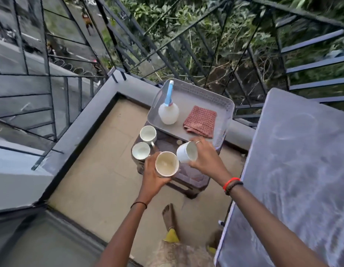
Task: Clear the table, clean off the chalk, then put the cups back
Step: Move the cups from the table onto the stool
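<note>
My left hand (pixel 152 175) grips a white cup (pixel 166 164) over the near edge of a brown plastic stool (pixel 188 178). My right hand (pixel 204 158) holds a second white cup (pixel 187 155), tilted, above the stool. Two more white cups (pixel 148 133) (pixel 141 150) stand upright on the stool's left side. At the right stands the grey table (pixel 294 180), its top smeared with white chalk marks.
A grey tray (pixel 198 95) rests on the stool's far part and the ledge, holding a spray bottle (pixel 168 110) and a red checked cloth (pixel 201 121). Black railings enclose the balcony. My bare foot (pixel 169 216) is on the tiled floor below the stool.
</note>
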Demonstrator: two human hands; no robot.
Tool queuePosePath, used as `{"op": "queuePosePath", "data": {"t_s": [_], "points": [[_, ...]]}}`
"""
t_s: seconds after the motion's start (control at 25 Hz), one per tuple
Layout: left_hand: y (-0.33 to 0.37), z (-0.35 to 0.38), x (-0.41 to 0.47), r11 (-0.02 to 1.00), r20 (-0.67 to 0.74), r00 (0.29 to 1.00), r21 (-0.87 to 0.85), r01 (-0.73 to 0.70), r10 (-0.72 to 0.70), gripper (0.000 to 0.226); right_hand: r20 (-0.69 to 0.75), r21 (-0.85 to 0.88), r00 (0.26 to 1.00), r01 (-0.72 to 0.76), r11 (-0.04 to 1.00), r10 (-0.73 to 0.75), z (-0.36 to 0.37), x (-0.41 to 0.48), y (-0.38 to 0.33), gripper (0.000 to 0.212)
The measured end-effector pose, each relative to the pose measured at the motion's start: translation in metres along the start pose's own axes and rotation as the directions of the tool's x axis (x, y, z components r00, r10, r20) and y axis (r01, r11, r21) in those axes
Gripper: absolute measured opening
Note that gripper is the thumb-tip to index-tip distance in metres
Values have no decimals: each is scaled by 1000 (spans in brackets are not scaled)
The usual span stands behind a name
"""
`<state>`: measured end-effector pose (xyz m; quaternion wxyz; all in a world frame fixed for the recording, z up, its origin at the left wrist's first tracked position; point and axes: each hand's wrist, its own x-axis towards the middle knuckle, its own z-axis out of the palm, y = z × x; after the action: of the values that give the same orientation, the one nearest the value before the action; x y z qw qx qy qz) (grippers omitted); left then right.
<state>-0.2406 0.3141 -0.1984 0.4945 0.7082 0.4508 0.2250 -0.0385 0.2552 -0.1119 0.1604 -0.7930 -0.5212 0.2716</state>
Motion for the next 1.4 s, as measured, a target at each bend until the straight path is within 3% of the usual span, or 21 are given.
{"op": "queuePosePath", "data": {"t_s": [0.32, 0.48, 0.8, 1.16, 1.28, 1.4], "points": [[-54, -1, 2, 998, 173, 983, 30, 51, -55, 85, 168, -368, 979, 175, 913, -120, 48, 54, -7, 67], [-59, -4, 11, 999, 223, 974, 16, 43, -45, 86, 232, -428, 969, 175, 886, -79, 67, 74, -14, 63], [-63, -16, 17, 999, 294, 955, 0, 39, -37, 87, 128, -278, 986, -66, 958, 105, 91, 95, -28, 53], [-60, -16, 17, 996, 300, 952, -47, 75, -58, 83, 67, -272, 978, -172, 947, 197, 117, 106, -33, 73], [-56, -16, 16, 988, 285, 953, -79, 132, -104, 82, 66, -151, 975, -201, 968, 213, 109, 99, -39, 75], [-56, -17, 13, 993, 264, 959, -31, 118, -106, 81, 17, -26, 952, -304, 952, 305, 96, 79, -39, 64]]}}
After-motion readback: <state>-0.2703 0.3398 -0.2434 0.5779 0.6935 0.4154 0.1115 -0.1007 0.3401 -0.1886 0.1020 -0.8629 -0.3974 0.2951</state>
